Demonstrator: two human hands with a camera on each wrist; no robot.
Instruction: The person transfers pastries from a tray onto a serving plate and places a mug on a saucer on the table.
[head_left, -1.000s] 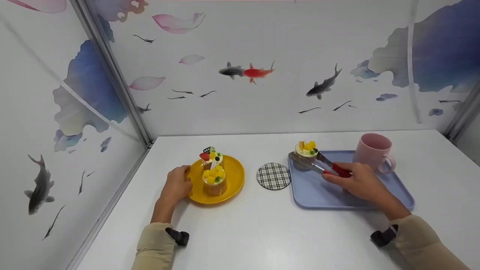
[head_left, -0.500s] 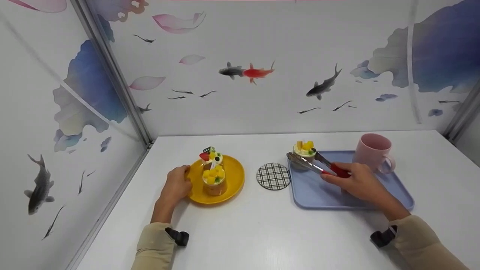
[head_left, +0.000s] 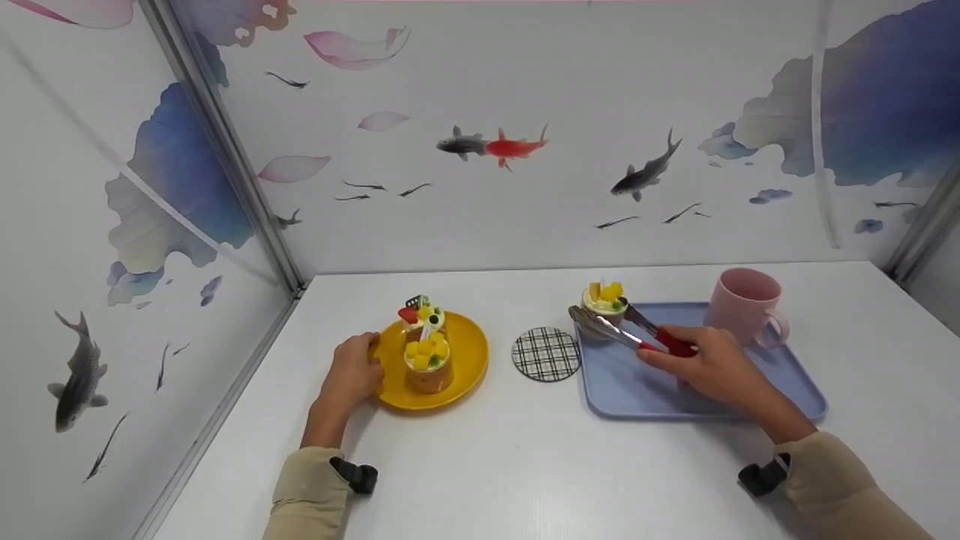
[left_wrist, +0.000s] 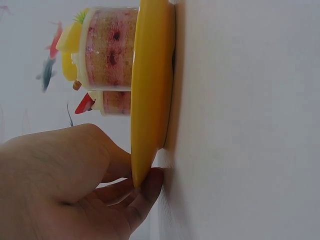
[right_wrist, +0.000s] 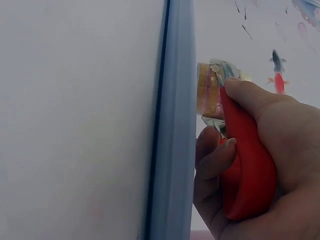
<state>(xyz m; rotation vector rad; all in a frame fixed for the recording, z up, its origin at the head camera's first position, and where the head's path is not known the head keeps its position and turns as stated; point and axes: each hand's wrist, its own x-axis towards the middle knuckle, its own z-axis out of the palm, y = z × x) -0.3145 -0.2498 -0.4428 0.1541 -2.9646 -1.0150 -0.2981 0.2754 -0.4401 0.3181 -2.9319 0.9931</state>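
While left fingers [left_wrist: 151, 186] pinch yellow plate [head_left: 471, 356], right fingers [right_wrist: 219, 159] grip red-handled tongs [right_wrist: 250, 155] around clear, yellow-topped dessert cup [head_left: 604, 301].

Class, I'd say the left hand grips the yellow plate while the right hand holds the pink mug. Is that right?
Not quite: the head view shows the right hand holding red-handled tongs, not the pink mug. The left hand does grip the yellow plate.

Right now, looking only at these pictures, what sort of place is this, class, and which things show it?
Probably a small partitioned booth set up for tabletop work; I can't tell what building it is in. Signs: fish-printed wall panels, a metal corner post and a plain white table.
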